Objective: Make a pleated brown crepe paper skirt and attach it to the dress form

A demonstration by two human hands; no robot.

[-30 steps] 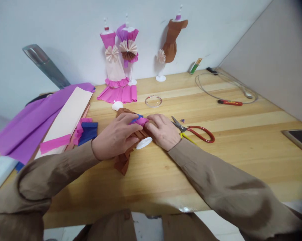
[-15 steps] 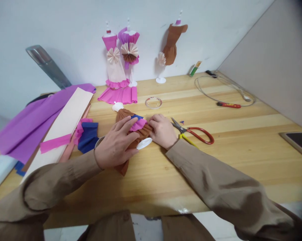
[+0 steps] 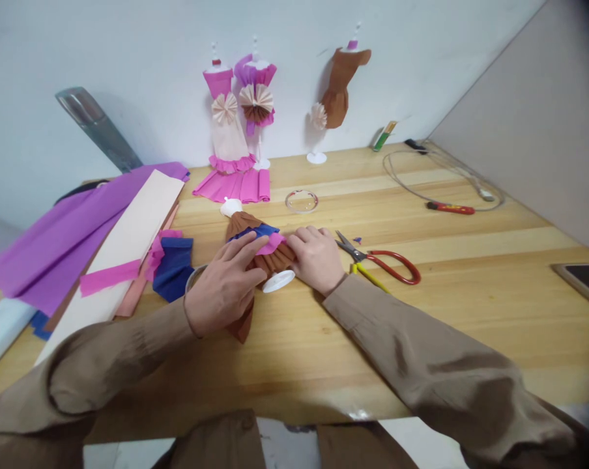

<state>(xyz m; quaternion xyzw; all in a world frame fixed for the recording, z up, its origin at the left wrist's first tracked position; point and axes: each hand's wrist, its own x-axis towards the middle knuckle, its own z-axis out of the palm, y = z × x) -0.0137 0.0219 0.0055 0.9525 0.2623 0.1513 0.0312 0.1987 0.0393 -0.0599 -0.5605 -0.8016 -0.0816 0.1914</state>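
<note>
A miniature dress form [image 3: 232,207] lies tilted on the table, its white neck toward the back and its round white base [image 3: 279,281] toward me. It wears a brown pleated crepe paper dress [image 3: 277,262] with blue and pink ruffle bands [image 3: 273,243]. My left hand [image 3: 223,280] is laid over the left side of the skirt, fingers on the bands and thumb near the base, gripping it. At the skirt's right edge, my right hand [image 3: 316,257] has its fingers curled in and pinches the brown paper. Its fingertips are partly hidden.
Red-handled scissors [image 3: 392,266] and a yellow-handled tool [image 3: 370,277] lie right of my right hand. Behind stands a clear tape ring [image 3: 301,201]. Dressed forms [image 3: 229,130] line the wall. Purple crepe paper [image 3: 79,234] and blue paper [image 3: 173,267] lie left; a red cutter [image 3: 451,208] lies right.
My left hand has shifted slightly down and left, showing more of the blue band. The dress form's base has tilted a little. My right hand stays at the skirt's edge.
</note>
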